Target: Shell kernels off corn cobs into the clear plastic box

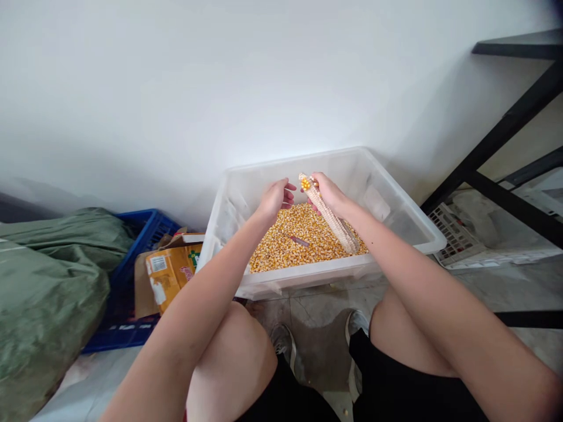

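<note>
A mostly bare corncob (332, 218) is gripped by the right hand (328, 190), partly hidden behind it; the left hand (275, 198) is held loosely spread nearby. Kernels (281, 251) below both are partly covered.

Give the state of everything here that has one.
Corn cob, mostly stripped, few yellow kernels left
Corn kernels, loose in the tub
Plastic tub, lidless, partly filled
Reddish object, lying on the kernels
Right hand, gripping the cob
Left hand, loosely curled, off the cob
Blue crate, loaded
Green fabric, crumpled
</note>
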A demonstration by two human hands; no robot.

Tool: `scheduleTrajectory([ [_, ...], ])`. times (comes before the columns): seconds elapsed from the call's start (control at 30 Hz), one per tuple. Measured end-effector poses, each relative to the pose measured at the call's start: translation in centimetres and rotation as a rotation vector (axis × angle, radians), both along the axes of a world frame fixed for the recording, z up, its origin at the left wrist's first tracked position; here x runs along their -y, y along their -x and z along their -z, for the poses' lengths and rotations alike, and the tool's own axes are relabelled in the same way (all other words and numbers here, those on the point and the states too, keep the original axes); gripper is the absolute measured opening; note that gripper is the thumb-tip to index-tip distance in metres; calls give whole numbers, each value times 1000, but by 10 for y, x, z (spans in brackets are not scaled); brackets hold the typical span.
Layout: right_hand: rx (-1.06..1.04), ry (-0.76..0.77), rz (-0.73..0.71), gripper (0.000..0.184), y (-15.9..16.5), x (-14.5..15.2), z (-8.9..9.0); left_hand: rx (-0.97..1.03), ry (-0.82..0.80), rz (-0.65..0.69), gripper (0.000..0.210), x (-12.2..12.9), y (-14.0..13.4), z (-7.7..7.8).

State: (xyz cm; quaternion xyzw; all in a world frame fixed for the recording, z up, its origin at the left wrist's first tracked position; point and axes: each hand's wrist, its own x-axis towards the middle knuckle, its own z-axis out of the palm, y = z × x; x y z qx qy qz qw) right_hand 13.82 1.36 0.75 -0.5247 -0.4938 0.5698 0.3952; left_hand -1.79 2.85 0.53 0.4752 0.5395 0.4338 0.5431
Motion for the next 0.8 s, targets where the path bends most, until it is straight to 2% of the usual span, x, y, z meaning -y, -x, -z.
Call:
scheduleTrajectory([
  [0.07, 3, -14, 6, 52, 0, 1, 0, 0, -8, 7, 30, 1, 0, 0],
  [0.2, 22, -94, -21, 46, 0, 4, 1, -14, -17, 15, 30, 1, -1, 0],
  [0.4, -2, -87, -39, 44, 2, 4, 2, -17, -22, 29, 30, 0, -1, 2],
  [0.6, -29, -37, -27, 47, 4, 3, 2, -13, -18, 32, 30, -1, 0, 2],
  [0.8, -104, 102, -30, 55, 1, 0, -2, -11, -20, 39, 31, 0, 0, 2],
])
